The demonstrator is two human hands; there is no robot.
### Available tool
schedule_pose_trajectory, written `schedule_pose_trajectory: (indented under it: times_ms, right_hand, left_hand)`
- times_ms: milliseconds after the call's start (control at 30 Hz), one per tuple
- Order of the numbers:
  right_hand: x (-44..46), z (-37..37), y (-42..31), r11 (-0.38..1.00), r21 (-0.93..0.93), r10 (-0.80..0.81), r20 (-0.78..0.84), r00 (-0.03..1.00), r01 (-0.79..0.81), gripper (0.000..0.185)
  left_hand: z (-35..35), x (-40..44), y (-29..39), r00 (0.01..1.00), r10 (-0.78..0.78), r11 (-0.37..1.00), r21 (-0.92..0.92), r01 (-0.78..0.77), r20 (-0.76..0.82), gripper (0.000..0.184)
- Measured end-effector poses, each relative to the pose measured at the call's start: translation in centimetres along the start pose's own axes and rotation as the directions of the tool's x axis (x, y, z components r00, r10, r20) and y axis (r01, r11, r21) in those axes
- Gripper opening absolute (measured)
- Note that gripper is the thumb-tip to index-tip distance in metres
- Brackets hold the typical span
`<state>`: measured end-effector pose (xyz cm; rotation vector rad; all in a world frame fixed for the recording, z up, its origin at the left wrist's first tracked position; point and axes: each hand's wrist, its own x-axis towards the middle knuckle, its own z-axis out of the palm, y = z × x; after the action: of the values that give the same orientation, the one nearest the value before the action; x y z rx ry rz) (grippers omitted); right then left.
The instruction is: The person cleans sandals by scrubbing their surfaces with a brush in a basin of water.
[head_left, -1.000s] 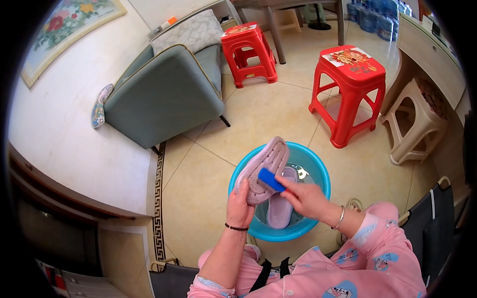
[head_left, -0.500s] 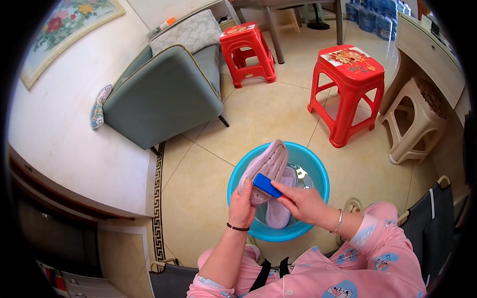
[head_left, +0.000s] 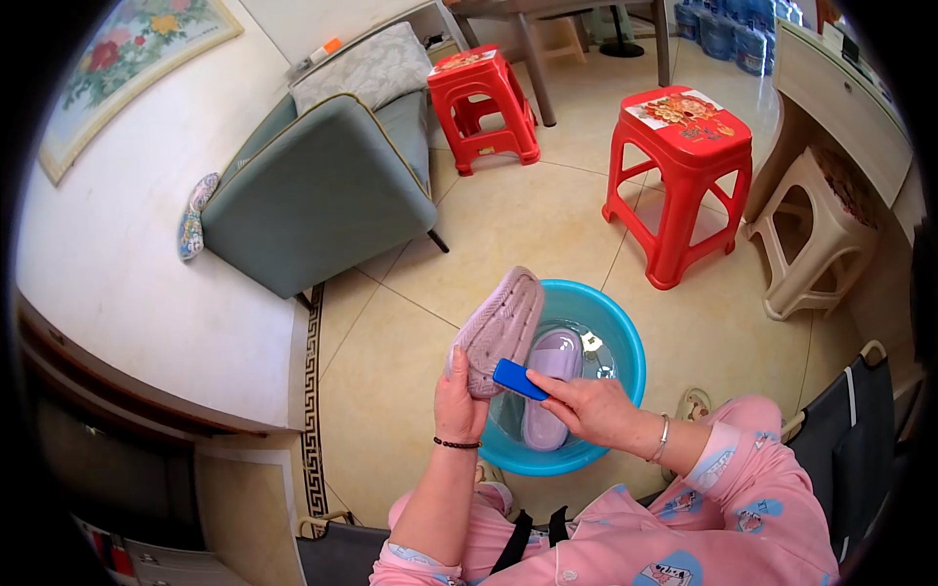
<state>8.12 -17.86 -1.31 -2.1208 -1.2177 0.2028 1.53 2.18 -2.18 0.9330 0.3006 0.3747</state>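
Head view: left hand grasps the heel end of a lilac slipper, toe end up and away, treaded sole exposed, probably so the brush can reach it. Right hand pinches a blue brush by one end, its head at the lower sole; bristle contact can't be told. Held slipper is over the left side of a blue basin, which likely catches drips. Second slipper lies inside in water, strap up.

Basin sits on beige floor tiles, near side, just in front of the seated person. Green armchair left; one red stool far, another right; beige stool by the desk; water bottles far right.
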Motion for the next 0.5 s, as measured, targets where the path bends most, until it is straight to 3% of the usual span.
schedule_pose_trajectory:
  times_ms: [233,400,500]
  right_hand:
    - [0.1,1.3,0.5,0.999,0.038,-0.021,-0.131,0.991,0.026,0.047]
    - [0.6,1.1,0.9,0.993,0.108,-0.005,-0.273,0.962,0.036,0.045]
    - [0.6,1.0,1.0,0.991,0.130,0.042,-0.237,0.971,-0.011,0.044]
  left_hand:
    - [0.6,-0.7,-1.0,0.995,-0.094,0.992,0.091,0.091,0.029,0.052]
    - [1.8,-1.1,-2.1,0.984,-0.170,0.986,0.010,0.169,0.055,0.046]
    - [1.4,-0.8,-2.5,0.995,-0.092,0.988,0.125,0.089,0.025,0.048]
